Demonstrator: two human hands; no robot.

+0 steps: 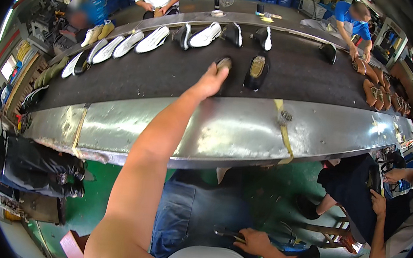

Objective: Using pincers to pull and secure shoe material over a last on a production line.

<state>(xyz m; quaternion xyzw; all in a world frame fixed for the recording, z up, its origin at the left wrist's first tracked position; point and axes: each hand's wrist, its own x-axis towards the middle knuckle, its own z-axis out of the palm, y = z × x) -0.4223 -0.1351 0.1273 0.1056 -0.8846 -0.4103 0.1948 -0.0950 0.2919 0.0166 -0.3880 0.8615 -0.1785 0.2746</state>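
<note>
Left hand (212, 81) pinches dark, rounded shoe (225, 63), tannish inside, over matte black belt (162, 75). Right hand (254, 242), in front of belt, clasps metal-tipped tool (227, 233).

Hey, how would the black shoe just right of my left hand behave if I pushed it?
The black shoe would probably slide or pivot rather than roll, being long and resting on the flat belt. It's likely light for its size, as its open top shows a tan inside.
</note>
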